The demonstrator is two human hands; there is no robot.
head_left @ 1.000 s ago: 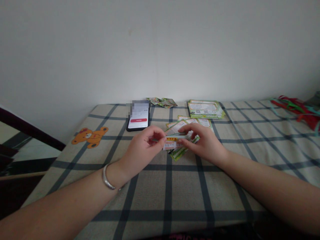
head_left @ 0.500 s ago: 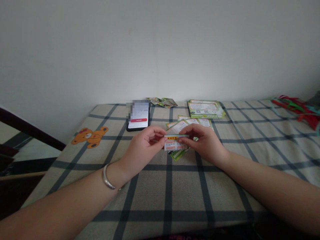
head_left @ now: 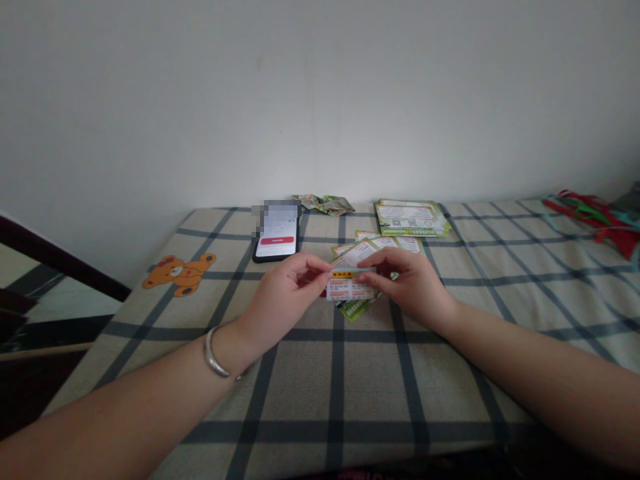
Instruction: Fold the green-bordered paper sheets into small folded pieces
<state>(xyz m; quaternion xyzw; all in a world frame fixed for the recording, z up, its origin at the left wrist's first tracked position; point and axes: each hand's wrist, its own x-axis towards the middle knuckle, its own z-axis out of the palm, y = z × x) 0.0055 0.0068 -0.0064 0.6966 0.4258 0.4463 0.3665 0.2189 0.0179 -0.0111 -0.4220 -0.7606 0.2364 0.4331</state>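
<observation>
L hand (head_left: 283, 290) pinches upper L corner of small printed slip (head_left: 350, 288) w/ thumb & fingers; R hand (head_left: 413, 277) pinches it nr upper R. Slip's held over fanned green-edged cards (head_left: 360, 251) on checked cloth (head_left: 307, 383). Phone (head_left: 278, 233), screen lit, beyond L hand; crumpled wrappers (head_left: 336, 205) nr phone; card stack (head_left: 406, 219) at back.

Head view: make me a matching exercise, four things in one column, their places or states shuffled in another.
1. Small white printed paper slip
2. Black-edged rectangular phone
3. Silver metal bangle
4. Orange cartoon bear

A. Around the left wrist
B. Near left edge of beige-blue checked tablecloth
C. Pinched by left hand and right hand
D. Screen lit, red bar showing

1-C, 2-D, 3-A, 4-B
</observation>
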